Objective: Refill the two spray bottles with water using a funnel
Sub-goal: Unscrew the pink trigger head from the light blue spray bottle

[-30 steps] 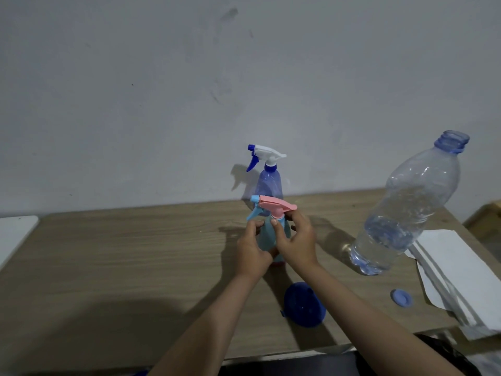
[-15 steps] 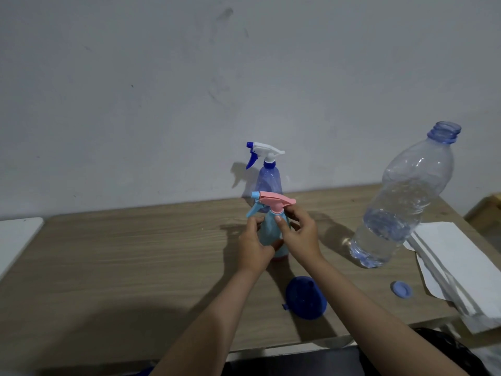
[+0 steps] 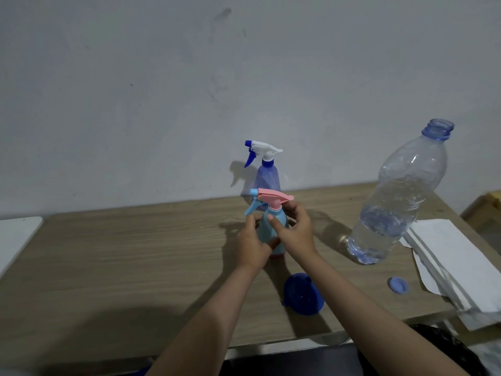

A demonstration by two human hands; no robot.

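A light blue spray bottle (image 3: 271,226) with a pink trigger head (image 3: 273,197) stands upright on the wooden table (image 3: 135,253). My left hand (image 3: 253,242) grips its body from the left. My right hand (image 3: 294,230) holds its upper part, thumb on the front and fingers near the pink collar. Behind it, by the wall, stands a purple-blue spray bottle (image 3: 267,180) with a white head. A dark blue funnel (image 3: 303,294) lies on the table near the front edge. A large clear water bottle (image 3: 398,196), uncapped and partly full, stands at the right.
The water bottle's blue cap (image 3: 397,285) lies on the table at the right front. A stack of white paper (image 3: 455,261) hangs over the table's right edge. A white surface (image 3: 16,240) adjoins the table's left end. The grey wall (image 3: 189,90) is close behind.
Both hands stay on the light blue spray bottle. My right hand's fingers have shifted around the pink collar. The camera view has drifted slightly.
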